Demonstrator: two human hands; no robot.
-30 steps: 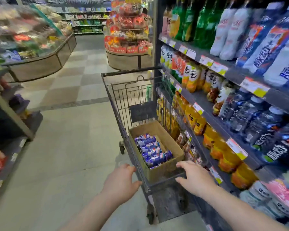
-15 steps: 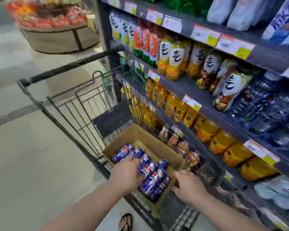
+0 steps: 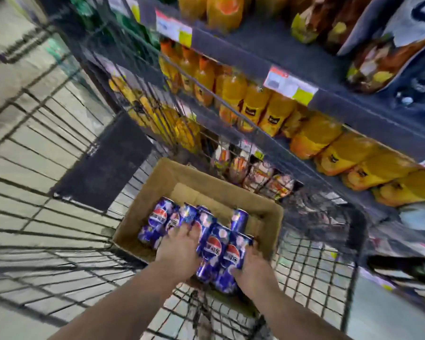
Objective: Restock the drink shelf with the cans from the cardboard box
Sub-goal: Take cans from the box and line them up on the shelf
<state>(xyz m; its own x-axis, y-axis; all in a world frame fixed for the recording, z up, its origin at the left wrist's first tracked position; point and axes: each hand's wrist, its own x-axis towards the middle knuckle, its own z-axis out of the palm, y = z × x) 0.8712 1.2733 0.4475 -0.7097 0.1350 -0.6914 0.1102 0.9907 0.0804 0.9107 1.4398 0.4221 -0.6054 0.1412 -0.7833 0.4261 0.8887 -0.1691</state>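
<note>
An open cardboard box [image 3: 263, 204] lies in the wire shopping cart [image 3: 66, 168]. Several blue cola cans [image 3: 215, 246] lie on their sides in it, more blue cans [image 3: 157, 217] at the left. My left hand [image 3: 179, 251] lies on the cans, its fingers wrapped over the left side of a near pair. My right hand [image 3: 252, 266] grips the right side of that pair at the box's near corner. The drink shelf [image 3: 329, 104] stands just right of the cart, full of orange bottles.
Orange juice bottles [image 3: 275, 111] fill the middle shelf rows. Small packaged drinks [image 3: 260, 175] sit on a lower row behind the cart's wire side. Yellow-and-white price tags [image 3: 290, 85] line the shelf edges. Tiled floor [image 3: 15, 77] lies to the left.
The view has moved closer and lower over the box. Both hands have moved from its near edge onto the cans, closing around a pair at the near corner.
</note>
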